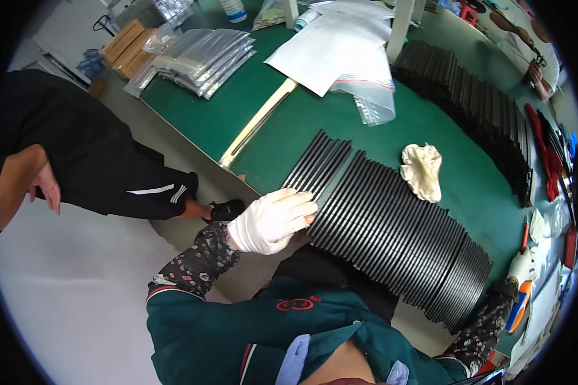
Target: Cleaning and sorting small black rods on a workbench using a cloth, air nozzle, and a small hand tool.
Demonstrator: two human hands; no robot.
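Observation:
A long row of slim black rods [392, 224] lies side by side along the near edge of the green table. A narrow gap parts a smaller group of rods [318, 160] from its left end. My left hand [273, 221], in a white glove with a bare fingertip, lies with fingers stretched over the rods by that gap. At the far right my right hand [521, 266], also gloved, appears closed around a thin red pen-like tool [525, 236]; its fingers are small and partly hidden. An orange and blue handle [520, 307] lies beside it.
A crumpled whitish glove or cloth [421, 172] lies behind the row. More black rods [472, 109] line the far right. Papers [334, 48], a zip bag [374, 102] and stacked plastic packets [205, 58] sit farther back. Another person [90, 147] stands at the left.

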